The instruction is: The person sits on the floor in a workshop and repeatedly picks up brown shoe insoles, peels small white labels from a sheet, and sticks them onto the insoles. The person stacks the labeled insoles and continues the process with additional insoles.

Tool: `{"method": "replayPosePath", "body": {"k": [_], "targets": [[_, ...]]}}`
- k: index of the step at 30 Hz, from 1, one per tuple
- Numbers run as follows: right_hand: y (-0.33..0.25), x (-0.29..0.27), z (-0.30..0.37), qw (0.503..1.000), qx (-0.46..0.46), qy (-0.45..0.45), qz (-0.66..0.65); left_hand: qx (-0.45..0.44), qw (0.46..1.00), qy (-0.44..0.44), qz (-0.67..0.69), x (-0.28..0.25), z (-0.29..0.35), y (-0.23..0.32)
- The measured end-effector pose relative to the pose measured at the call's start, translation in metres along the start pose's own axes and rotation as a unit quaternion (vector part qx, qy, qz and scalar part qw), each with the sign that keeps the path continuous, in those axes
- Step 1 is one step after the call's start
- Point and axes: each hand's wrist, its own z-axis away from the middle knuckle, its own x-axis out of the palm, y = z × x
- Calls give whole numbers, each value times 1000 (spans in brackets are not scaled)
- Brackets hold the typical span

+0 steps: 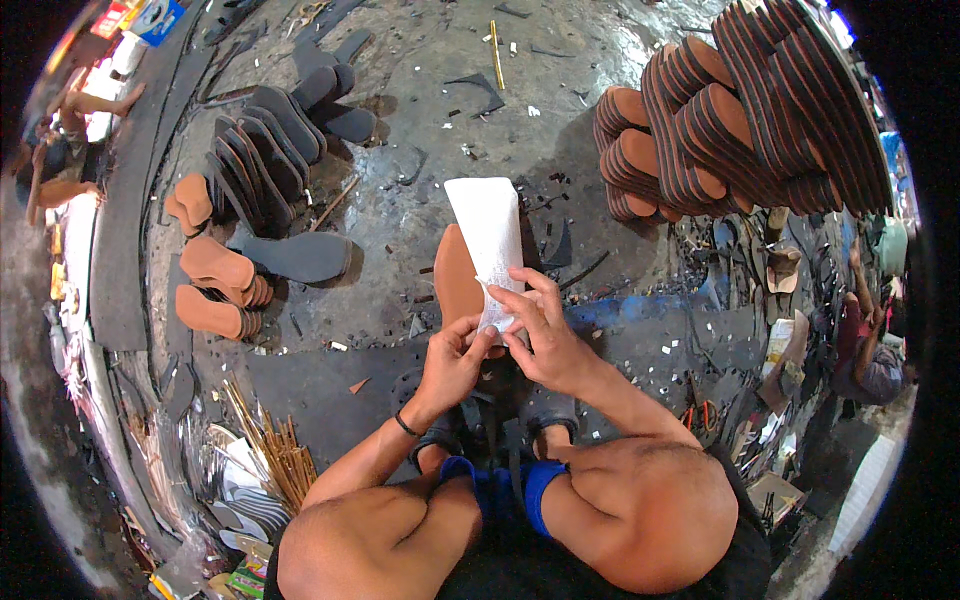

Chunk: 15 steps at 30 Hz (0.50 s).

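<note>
A white paper-like sheet (485, 225) stands out ahead of me, wide at its far end and narrow and bunched near my fingers. My left hand (452, 365) pinches its near end between thumb and fingers; a dark band circles that wrist. From the other side my right hand (548, 345) grips the same end, with its fingers bent over the sheet. Behind the sheet lies a brown sole (455, 275) on the floor, partly covered by it. What lies inside the folded near end is too small to tell.
Tall stacks of brown-topped soles (720, 120) stand at the far right. At left are black soles (262, 150) and small piles of brown insoles (215, 265). Thin sticks (270, 450) lie at lower left, orange-handled scissors (705, 415) at right. Other people sit at both sides.
</note>
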Motion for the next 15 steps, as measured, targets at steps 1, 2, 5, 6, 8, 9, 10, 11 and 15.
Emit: {"method": "replayPosePath", "body": {"k": [1,2,5,6,8,9,10,11,15], "targets": [[0,-2,0,1000,-9,11,10,-14,1000,-5,12,1,-1,2],[0,-2,0,1000,-9,-3,5,-14,1000,-4,-4,0,-1,2],[1,-5,-1,999,-21,-23,18,-16,1000,-4,-23,1,-2,2],[2,-7,0,999,-31,-16,41,-17,1000,-4,-9,3,-2,2],[2,-11,0,999,19,26,-23,45,995,-66,-62,4,0,-10],[-1,-18,-1,989,79,61,-109,108,978,-129,-127,2,2,-31],[-3,-25,0,968,139,95,-188,171,948,-194,-187,8,3,-22],[1,-29,-1,935,165,157,-272,32,876,-412,-250,10,16,-12],[8,-60,-5,773,276,254,-512,169,924,-149,-310,-3,19,14]]}}
